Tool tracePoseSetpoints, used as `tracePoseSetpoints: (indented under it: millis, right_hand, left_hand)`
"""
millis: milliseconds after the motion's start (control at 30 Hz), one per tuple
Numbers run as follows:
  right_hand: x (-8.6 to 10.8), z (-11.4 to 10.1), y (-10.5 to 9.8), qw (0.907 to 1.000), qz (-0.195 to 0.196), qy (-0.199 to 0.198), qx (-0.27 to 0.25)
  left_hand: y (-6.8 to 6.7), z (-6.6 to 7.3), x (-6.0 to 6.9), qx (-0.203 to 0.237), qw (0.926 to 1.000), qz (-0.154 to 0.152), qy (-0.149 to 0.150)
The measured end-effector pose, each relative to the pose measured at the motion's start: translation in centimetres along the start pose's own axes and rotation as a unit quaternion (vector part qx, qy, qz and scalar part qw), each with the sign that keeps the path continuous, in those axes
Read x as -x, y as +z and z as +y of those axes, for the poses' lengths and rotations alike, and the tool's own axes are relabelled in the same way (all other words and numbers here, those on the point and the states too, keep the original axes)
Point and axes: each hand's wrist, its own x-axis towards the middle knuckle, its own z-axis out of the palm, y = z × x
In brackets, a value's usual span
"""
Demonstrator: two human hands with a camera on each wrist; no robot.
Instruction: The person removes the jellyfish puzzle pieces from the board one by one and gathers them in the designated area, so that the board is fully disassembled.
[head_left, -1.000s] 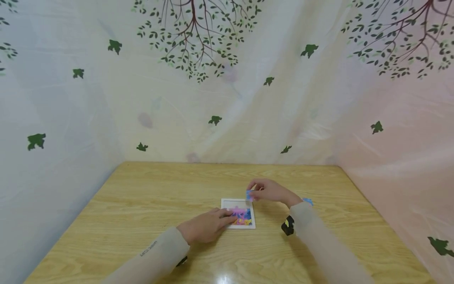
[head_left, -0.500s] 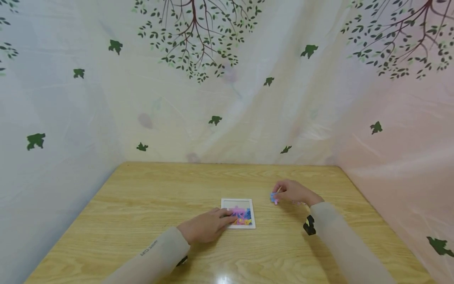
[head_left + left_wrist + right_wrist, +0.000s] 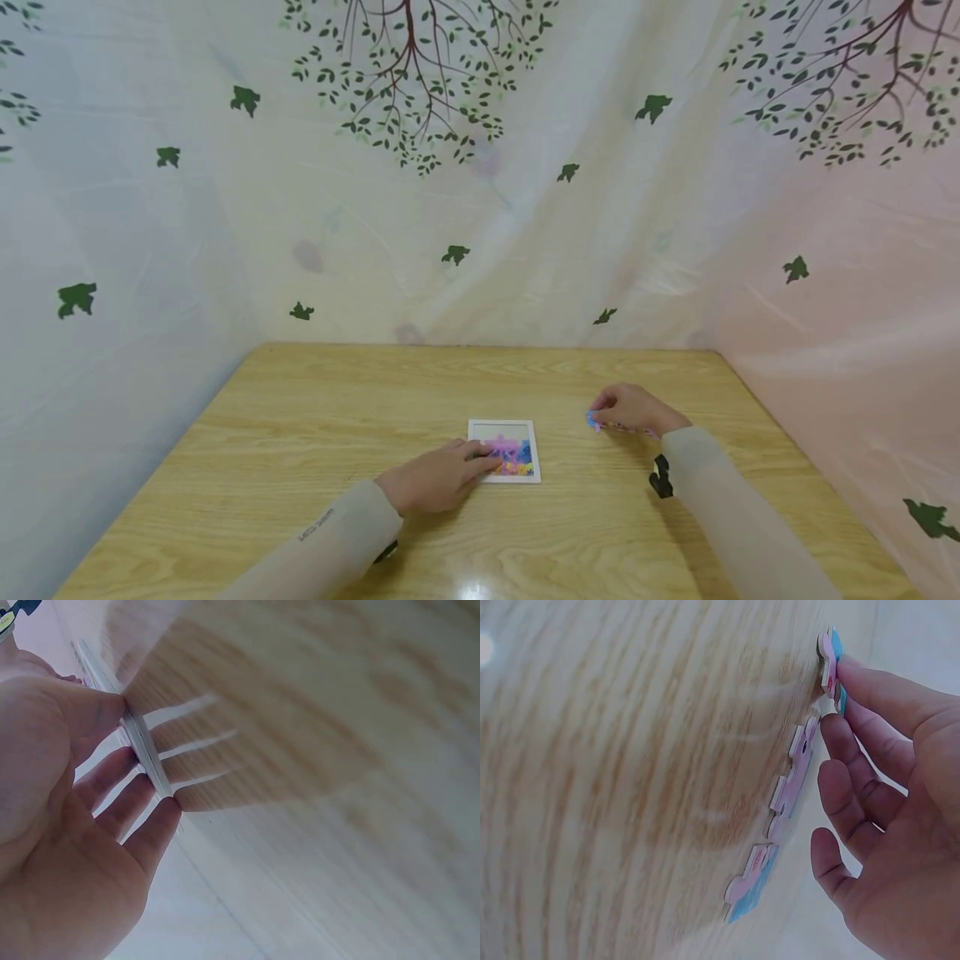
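Note:
My left hand (image 3: 435,477) lies over the left part of a white puzzle frame (image 3: 536,450). Its fairly straight fingers touch the frame, and in the left wrist view the thumb and fingertips meet the thin edge (image 3: 144,746). Pink, blue and yellow jigsaw pieces (image 3: 522,455) fill the frame's lower part; some are under my fingers. To the right, my right hand (image 3: 633,408) pinches a pink-and-blue jigsaw piece (image 3: 828,666) between thumb and index finger, at or just above the table. Beside it, more loose jigsaw pieces (image 3: 789,784) lie in a line, partly hidden in the head view.
The wooden table (image 3: 360,392) runs back to a pale curtain (image 3: 420,283) printed with leaves and branches. Similar curtain closes off both sides. One loose piece (image 3: 751,885) lies at the near end of the line in the right wrist view.
My right hand has moved from the frame's upper right corner to the right, beside the loose pieces, still pinching a jigsaw piece. My left hand stays on the frame.

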Motion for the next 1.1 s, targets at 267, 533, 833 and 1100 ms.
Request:
tracePoseSetpoints:
  millis: [267,533,833,1100]
  right_hand:
    - [-0.1,0.4,-0.1,1.0,-0.005,0.001,-0.002]
    - [-0.3,0.6,-0.1,1.0,0.0,0.009,0.003]
    - [-0.1,0.7,-0.3,0.9999,0.0,0.001,0.013]
    - [0.1,-0.9,0.2,0.9967,0.016,-0.032,0.073]
  left_hand:
    - [0.0,0.0,-0.2,0.01,0.9999,-0.006,-0.005]
    - [0.0,0.1,-0.6,0.035,0.9982,-0.029,-0.04]
    - [0.0,0.1,-1.4,0.006,0.9989,-0.023,-0.042]
    - [0.4,0.2,-1.9,-0.028,0.9995,-0.005,-0.013]
